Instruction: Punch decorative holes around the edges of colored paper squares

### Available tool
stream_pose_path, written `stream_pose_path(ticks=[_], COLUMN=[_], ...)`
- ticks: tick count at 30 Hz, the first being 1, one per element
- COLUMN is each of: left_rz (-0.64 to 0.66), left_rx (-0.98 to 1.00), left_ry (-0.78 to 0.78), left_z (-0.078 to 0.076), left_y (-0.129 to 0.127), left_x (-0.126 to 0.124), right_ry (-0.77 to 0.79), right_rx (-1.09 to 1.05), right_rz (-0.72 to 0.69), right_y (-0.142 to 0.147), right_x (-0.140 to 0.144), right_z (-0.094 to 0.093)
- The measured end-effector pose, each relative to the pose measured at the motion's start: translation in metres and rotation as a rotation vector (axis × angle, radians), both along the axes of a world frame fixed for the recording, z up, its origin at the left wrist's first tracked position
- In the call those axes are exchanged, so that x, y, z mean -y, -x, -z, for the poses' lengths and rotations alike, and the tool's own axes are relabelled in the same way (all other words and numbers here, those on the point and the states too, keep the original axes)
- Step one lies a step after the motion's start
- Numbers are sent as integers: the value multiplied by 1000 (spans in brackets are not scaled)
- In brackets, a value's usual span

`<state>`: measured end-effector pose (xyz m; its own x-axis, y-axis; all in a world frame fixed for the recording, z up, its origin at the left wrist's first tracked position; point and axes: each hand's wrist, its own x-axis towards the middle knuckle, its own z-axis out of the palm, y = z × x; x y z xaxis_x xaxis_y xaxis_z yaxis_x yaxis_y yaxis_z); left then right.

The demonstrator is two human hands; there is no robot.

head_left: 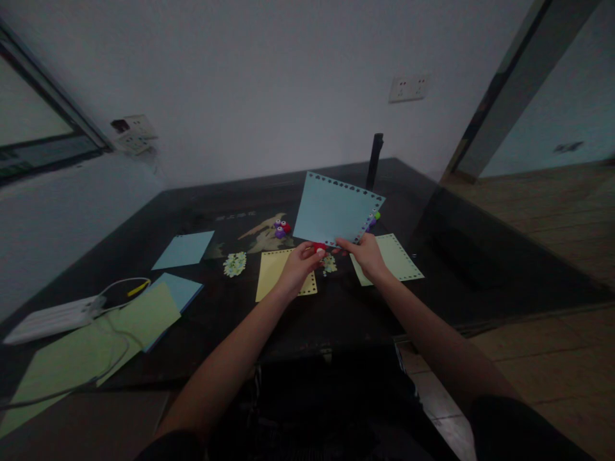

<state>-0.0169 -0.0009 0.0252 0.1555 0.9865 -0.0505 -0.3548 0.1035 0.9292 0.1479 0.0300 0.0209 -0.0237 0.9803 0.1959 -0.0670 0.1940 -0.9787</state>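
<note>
a light blue sheet (331, 208) is raised above the dark table (346, 320), tilted, its lower edge toward the person; small dark punched shapes run along its top and right edges, and a few more show at the lower edge. the right hand (366, 256) is closed on the sheet near its lower right corner, thumb on the face of the paper. the left hand (300, 264) is closed on a small red piece (319, 247) at the lower edge of the same sheet; whether the paper sits inside the piece cannot be told. below the left hand lies a yellow sheet (271, 272) with holes along its edges, and below the right hand a pale green sheet (401, 259), also punched. a floral cutout (329, 264) lies between these two, partly hidden; another floral cutout (235, 264) lies left of the yellow sheet. purple and red pieces with eye-like spots (281, 229) stand grouped beyond the yellow sheet. farther left are a flat blue sheet (184, 250), overlapping green sheets (148, 314) and a white power strip (55, 318). a black upright object (375, 160) stands behind the raised sheet, near the wall.
</note>
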Motion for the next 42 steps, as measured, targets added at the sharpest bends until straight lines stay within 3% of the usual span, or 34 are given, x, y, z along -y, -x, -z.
stream_pose_path(ticks=[18,42], left_rz=[-17,-74], left_rx=[-51,10], left_ry=[-72,-41], left_z=[1,8], left_y=[-2,-2], left_x=[2,-3], right_ry=[-3,-9], right_rx=[21,141], right_rz=[-5,-20], right_y=[1,-1], right_x=[4,4], right_z=[-5,-3])
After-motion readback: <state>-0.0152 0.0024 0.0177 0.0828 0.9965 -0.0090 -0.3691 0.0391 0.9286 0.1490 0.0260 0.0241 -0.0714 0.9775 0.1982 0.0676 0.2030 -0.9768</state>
